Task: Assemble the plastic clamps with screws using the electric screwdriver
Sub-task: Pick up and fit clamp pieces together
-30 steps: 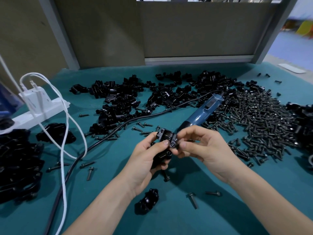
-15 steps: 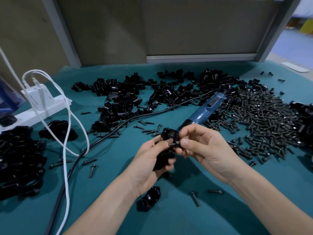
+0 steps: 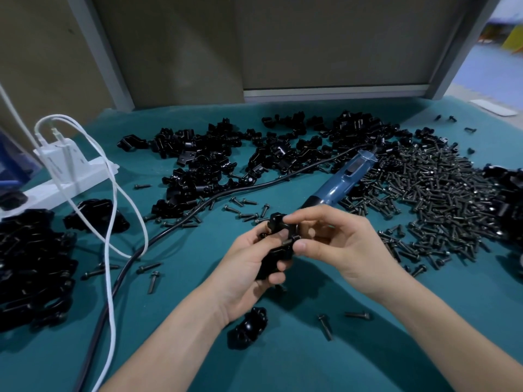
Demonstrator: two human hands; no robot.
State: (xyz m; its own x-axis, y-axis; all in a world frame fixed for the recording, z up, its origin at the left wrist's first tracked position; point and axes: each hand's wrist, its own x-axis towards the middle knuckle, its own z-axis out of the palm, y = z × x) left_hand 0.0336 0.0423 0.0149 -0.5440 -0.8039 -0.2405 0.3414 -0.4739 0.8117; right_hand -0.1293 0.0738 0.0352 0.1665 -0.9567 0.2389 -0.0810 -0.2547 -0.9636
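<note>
My left hand [image 3: 249, 267] grips a black plastic clamp [image 3: 278, 241] above the middle of the teal table. My right hand [image 3: 336, 244] pinches the clamp's upper part between thumb and fingers; a small screw shows at the thumb tip. The blue electric screwdriver [image 3: 342, 182] lies on the table just beyond my hands, its tip hidden behind my right fingers. A big heap of black screws [image 3: 435, 199] spreads to the right. Loose black clamp parts [image 3: 215, 162] are piled at the back.
A black cable [image 3: 169, 233] runs from the screwdriver to the lower left. A white power strip [image 3: 70, 176] with a white cord [image 3: 111, 250] sits at left. More black clamps [image 3: 31, 264] are heaped at the far left. One clamp [image 3: 249, 326] and loose screws [image 3: 325, 326] lie near my wrists.
The clamp has been turned in my hands, and my right fingers have shifted on its upper part. The view has tilted slightly; both hands stay over the same spot.
</note>
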